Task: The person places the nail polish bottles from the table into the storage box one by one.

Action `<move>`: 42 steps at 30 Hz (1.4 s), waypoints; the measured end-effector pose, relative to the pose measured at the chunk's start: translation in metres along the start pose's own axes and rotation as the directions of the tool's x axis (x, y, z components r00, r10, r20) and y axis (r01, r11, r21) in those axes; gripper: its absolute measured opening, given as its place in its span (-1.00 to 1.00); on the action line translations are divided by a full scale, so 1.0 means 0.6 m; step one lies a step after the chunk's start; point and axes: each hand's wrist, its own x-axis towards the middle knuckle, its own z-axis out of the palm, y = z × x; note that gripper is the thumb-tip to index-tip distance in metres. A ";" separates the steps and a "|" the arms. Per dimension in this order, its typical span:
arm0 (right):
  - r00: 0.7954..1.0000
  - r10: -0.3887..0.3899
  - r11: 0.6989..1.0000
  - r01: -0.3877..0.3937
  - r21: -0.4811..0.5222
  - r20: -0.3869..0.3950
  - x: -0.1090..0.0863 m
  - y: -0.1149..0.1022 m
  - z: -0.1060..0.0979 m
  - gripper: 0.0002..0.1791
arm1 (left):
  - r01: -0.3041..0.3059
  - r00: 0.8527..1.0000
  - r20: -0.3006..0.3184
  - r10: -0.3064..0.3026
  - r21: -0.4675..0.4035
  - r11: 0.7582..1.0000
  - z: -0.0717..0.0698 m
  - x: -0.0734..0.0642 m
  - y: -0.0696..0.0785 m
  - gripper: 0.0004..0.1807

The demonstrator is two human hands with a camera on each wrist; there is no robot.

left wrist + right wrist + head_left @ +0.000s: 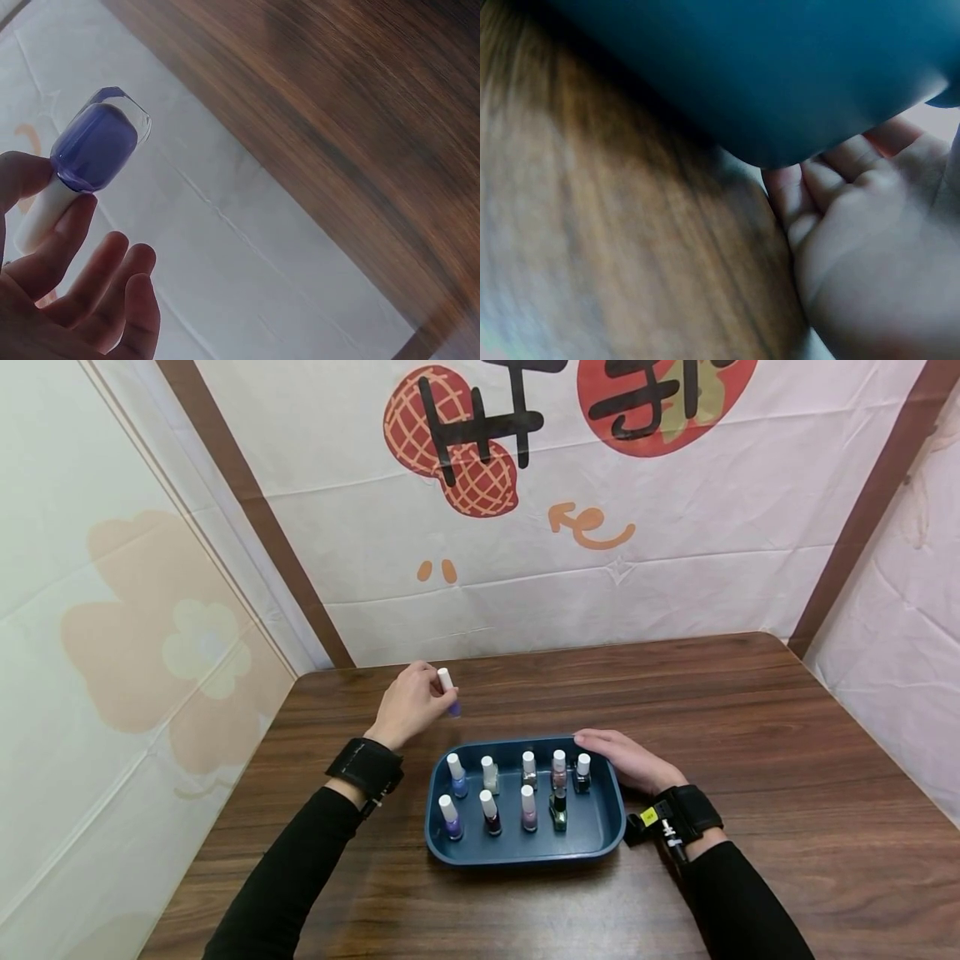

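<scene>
My left hand (411, 703) is raised beyond the back left of the tray, pinching a bottle of purple nail polish (96, 146) by its white cap between thumb and index finger. In the left wrist view the other fingers are loosely bent and the bottle's glass base points upward. A dark blue tray (600, 831) lies below, bearing two rows of nail polish bottles. My right hand (633, 762) rests against its back right corner; in the right wrist view the fingers (821, 180) touch the tray's outer wall, their tips partly hidden.
In the tray stand a blue bottle (458, 785), another purple one (453, 825), a green one with a black cap (558, 817), a black one (582, 782) and several others. The brown wooden table (750, 735) meets a printed white cloth (675, 585) at the back.
</scene>
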 end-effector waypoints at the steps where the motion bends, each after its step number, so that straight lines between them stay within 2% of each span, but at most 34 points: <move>1: 1.000 -0.001 1.000 0.001 -0.002 0.001 0.000 0.000 0.000 -0.41 | -0.003 1.000 0.003 0.003 0.000 1.000 -0.001 0.000 0.003 -0.72; 24: 1.000 0.011 0.999 -0.011 -0.031 -0.003 0.000 0.004 -0.004 -0.34 | -0.118 0.993 0.008 0.118 -0.038 0.992 -0.010 -0.015 0.071 -0.70; 42: 1.000 0.020 1.000 -0.020 -0.008 -0.004 0.002 0.005 -0.004 -0.34 | -0.154 0.988 0.011 0.154 -0.030 0.988 -0.011 -0.025 0.100 -0.71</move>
